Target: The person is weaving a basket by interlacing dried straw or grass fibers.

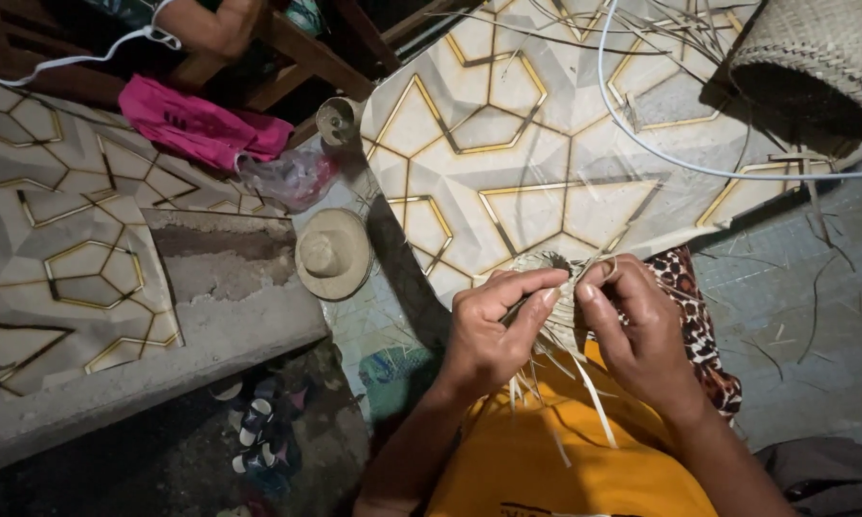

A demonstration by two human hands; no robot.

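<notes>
Over glossy hexagon-patterned flooring [507,124], left hand [493,330] and right hand [641,330] pinch a round, half-woven straw piece [557,311].

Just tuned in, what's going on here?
A person is weaving pale straw. The left hand and right hand pinch a small woven straw piece between them, loose strips hanging over the lap. A finished straw hat lies on the floor to the left, and a woven basket sits at upper right.
</notes>
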